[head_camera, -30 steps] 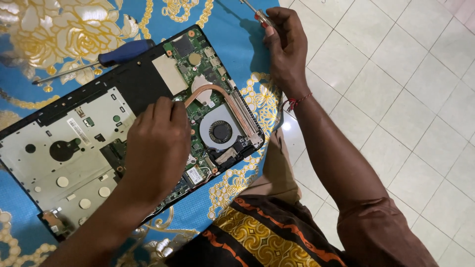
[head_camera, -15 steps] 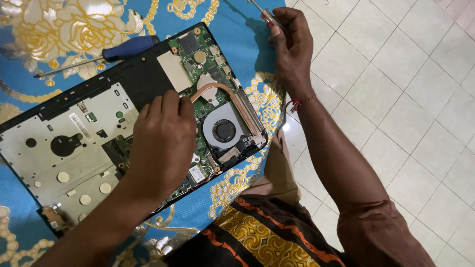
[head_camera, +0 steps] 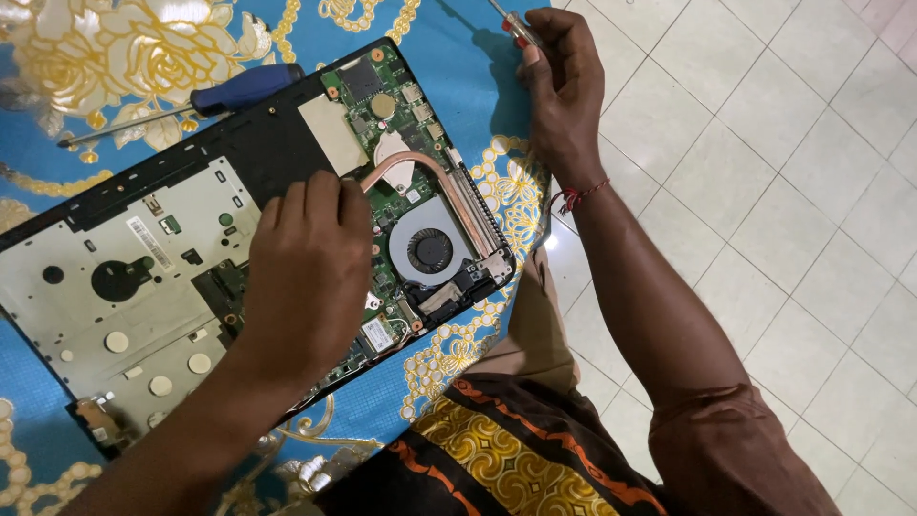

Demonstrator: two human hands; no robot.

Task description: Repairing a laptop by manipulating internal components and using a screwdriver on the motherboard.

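An opened laptop base (head_camera: 143, 287) lies on a blue and gold patterned cloth (head_camera: 143, 48), its green circuit board (head_camera: 392, 115), copper heat pipe (head_camera: 430, 172) and round fan (head_camera: 430, 250) exposed. My left hand (head_camera: 306, 277) rests palm down on the middle of the board, fingertips by the heat pipe; whether it holds anything is hidden. At the cloth's far right edge my right hand (head_camera: 564, 86) is closed around a small screwdriver with a red handle (head_camera: 516, 29).
A blue-handled screwdriver (head_camera: 191, 103) lies on the cloth just beyond the laptop. White floor tiles (head_camera: 764, 191) spread to the right. My lap, in orange, yellow and black patterned fabric (head_camera: 497, 449), is at the bottom.
My left hand has slid slightly across the board toward the heat pipe. My right hand with the small screwdriver has hardly moved.
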